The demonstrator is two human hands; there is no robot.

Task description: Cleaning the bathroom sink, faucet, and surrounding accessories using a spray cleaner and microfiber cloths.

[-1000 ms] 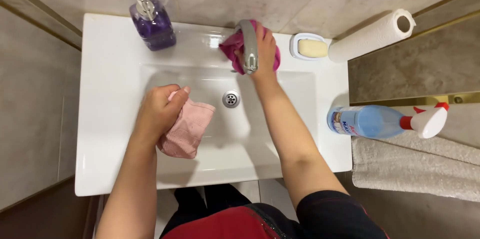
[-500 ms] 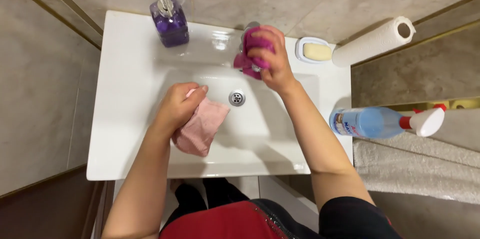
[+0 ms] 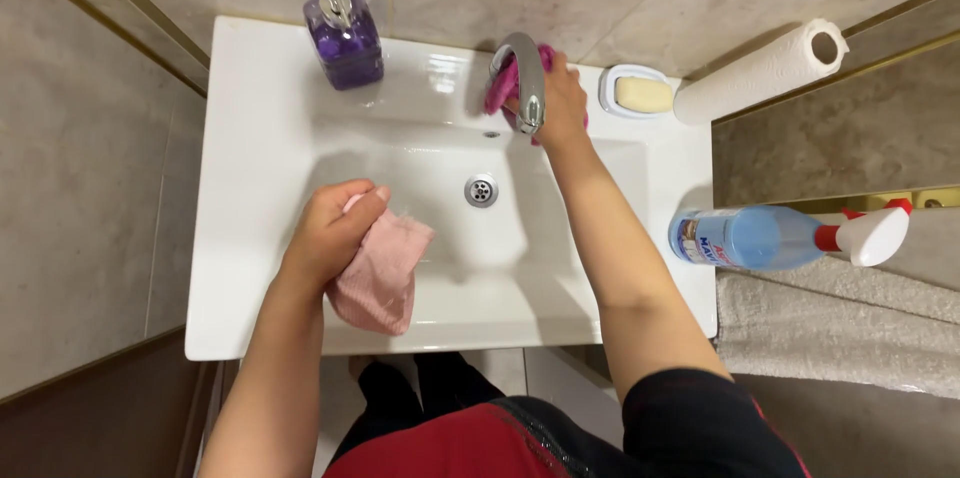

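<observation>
My left hand (image 3: 325, 233) grips a pale pink cloth (image 3: 382, 276) that hangs into the left part of the white sink (image 3: 250, 138). My right hand (image 3: 560, 103) reaches to the back of the basin and presses a magenta cloth (image 3: 497, 90) against the base of the chrome tap (image 3: 527, 78). The tap's spout curves over my fingers and partly hides the cloth. The round drain (image 3: 481, 190) lies between my two arms.
A purple soap dispenser (image 3: 345, 33) stands at the sink's back left. A soap bar in a white dish (image 3: 640, 94), a paper towel roll (image 3: 765, 68), a blue spray bottle (image 3: 785, 236) lying on its side and a beige towel (image 3: 840, 328) sit to the right.
My right hand with the magenta cloth has moved from the tap's top back down behind its base. My left hand with the pink cloth shifted slightly toward the sink's front left.
</observation>
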